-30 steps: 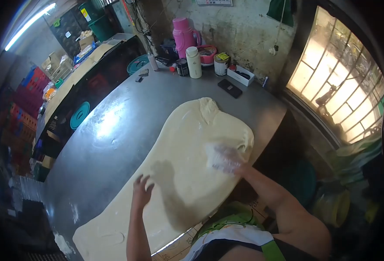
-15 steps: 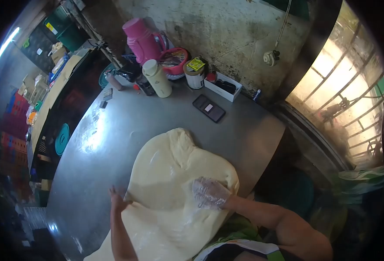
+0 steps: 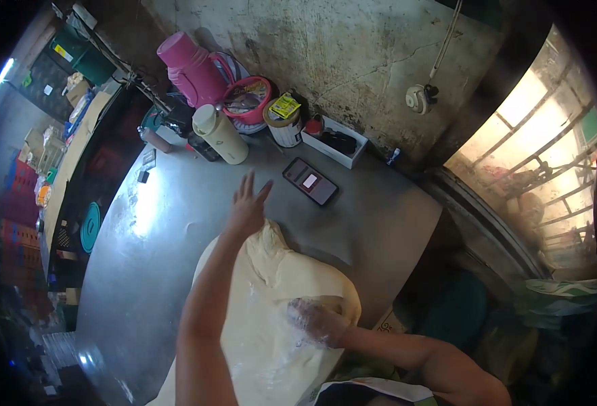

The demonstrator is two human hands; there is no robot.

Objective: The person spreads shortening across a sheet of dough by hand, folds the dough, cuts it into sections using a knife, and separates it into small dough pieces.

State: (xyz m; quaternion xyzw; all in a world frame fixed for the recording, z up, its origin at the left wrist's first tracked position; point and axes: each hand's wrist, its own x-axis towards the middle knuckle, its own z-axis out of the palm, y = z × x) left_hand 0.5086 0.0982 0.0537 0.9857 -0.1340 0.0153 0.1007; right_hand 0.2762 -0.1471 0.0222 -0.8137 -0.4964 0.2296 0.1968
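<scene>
Cream-coloured dough (image 3: 264,338) under plastic-covered right fingers (image 3: 303,317).

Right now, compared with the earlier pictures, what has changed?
The bare left hand has moved forward from the left edge of the broad, pale dough sheet towards the black rectangular phone, fingers spread and apart from it. Nothing visibly grasped. The plastic-covered right hand stays at the dough; phone and tall pink plastic flask stay put.

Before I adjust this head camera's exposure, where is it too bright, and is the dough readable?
In the head view, a glare patch whitens the tabletop toward the left, and the barred window is partly washed out; same view, the dough shows readable folds.
</scene>
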